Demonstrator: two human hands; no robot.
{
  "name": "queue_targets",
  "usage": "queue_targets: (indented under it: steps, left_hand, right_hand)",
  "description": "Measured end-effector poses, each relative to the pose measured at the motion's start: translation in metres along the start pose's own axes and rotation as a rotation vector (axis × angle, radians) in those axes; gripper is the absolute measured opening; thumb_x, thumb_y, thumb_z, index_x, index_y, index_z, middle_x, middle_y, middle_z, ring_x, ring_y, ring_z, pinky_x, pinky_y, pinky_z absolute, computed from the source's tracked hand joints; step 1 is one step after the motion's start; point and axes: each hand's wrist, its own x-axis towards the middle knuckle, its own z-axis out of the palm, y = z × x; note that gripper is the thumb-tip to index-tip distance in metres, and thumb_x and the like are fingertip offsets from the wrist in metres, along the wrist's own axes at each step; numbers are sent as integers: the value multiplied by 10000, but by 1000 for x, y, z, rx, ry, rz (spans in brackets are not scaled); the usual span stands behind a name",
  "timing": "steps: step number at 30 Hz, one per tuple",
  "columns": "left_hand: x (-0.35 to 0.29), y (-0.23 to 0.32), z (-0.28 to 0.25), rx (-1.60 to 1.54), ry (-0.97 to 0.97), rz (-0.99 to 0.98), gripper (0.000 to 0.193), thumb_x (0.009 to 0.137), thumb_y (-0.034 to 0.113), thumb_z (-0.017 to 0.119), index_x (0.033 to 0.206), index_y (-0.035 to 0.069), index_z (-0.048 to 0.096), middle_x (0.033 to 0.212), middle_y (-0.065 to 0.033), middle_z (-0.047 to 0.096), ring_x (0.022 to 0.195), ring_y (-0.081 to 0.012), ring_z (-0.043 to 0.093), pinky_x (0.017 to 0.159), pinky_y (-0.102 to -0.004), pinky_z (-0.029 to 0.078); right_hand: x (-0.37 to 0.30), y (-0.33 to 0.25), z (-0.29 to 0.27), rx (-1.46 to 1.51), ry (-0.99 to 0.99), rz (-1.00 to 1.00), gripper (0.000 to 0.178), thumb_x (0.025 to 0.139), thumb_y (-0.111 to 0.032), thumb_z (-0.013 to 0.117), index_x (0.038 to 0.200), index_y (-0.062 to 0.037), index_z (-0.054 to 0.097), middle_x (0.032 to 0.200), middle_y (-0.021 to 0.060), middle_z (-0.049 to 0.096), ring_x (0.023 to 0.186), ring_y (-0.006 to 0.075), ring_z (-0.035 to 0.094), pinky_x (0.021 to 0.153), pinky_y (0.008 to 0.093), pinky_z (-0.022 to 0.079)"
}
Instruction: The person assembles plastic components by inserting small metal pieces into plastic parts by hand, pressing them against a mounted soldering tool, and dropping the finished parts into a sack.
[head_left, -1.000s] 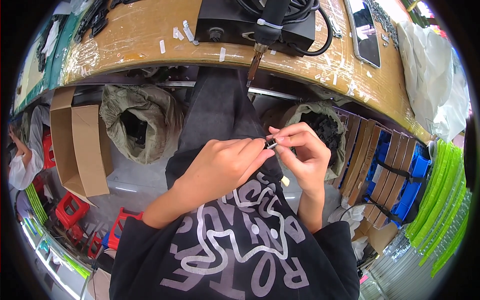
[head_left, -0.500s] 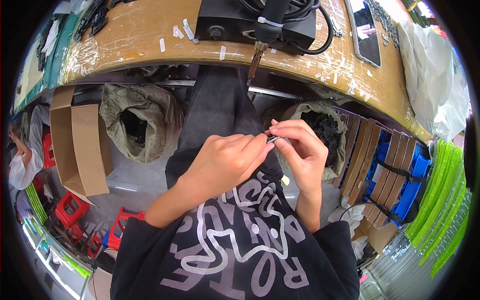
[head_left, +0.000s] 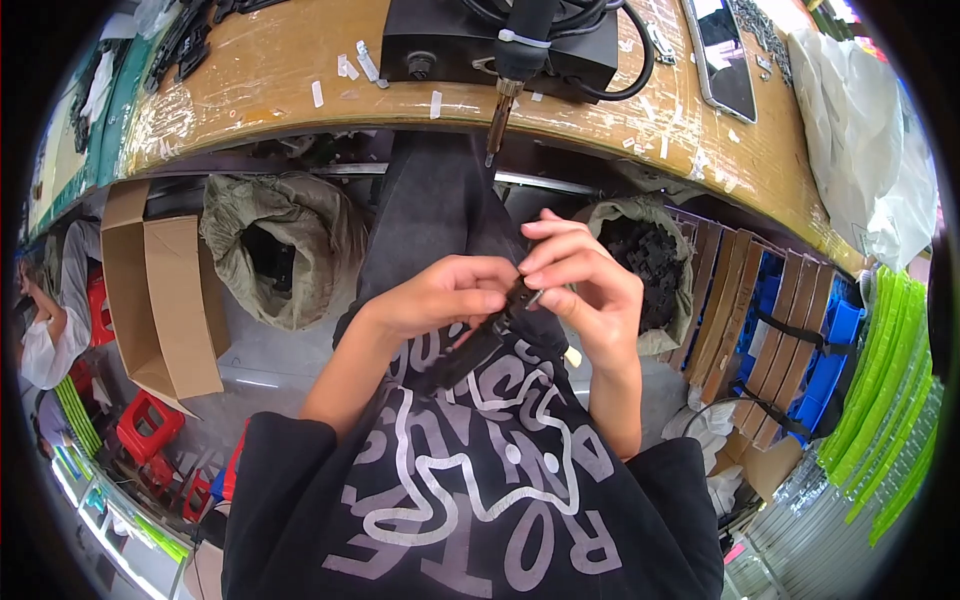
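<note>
A long, narrow black plastic part [head_left: 468, 352] slants down in front of my shirt, its upper end between my two hands. My left hand [head_left: 435, 298] is closed around that upper end, fingers curled and thumb pressed on it. At the same end, my right hand [head_left: 600, 300] pinches with thumb and fingertips; a small shiny metal piece [head_left: 535, 297] shows there, partly hidden by the fingers. Above my hands, a soldering iron [head_left: 512, 65] points tip-down past the table's front edge, touched by neither hand.
On the wrapped table [head_left: 270, 80] stand a black box [head_left: 430, 65] with cables and a phone [head_left: 725, 60]. Sacks of black parts [head_left: 290, 250] [head_left: 640, 280] flank my legs. A cardboard box [head_left: 175, 290] stands left; blue crates [head_left: 820, 350] stand right. Another person [head_left: 55, 330] is far left.
My left hand has turned and opened up the view, so the long black part now shows below it. My right hand has shifted slightly left, still pinching.
</note>
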Motion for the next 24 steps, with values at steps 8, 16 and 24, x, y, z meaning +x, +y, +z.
queue_targets:
  steps: [8,16,24]
  left_hand:
    - [-3,-1,-4,-624,43,60,345,711,232,536,957,-6,487,755,-61,546,445,-59,461,374,-161,373]
    - [-1,14,-12,-405,170,-68,280,714,175,529,900,-32,498,595,-15,477,402,-54,403,354,-181,314]
    - [5,34,12,-98,790,330,164,787,10,494,938,-36,538,733,-32,595,598,-38,515,528,-179,411]
  right_hand:
    - [2,15,20,173,94,174,101,712,-8,624,811,5,616,923,91,505,876,191,485,774,289,399]
    - [3,26,11,316,7,188,116,730,20,602,844,9,612,933,63,492,750,93,480,668,209,403]
    - [2,12,18,544,60,573,363,799,-92,567,1112,11,415,834,90,547,583,98,514,466,211,430]
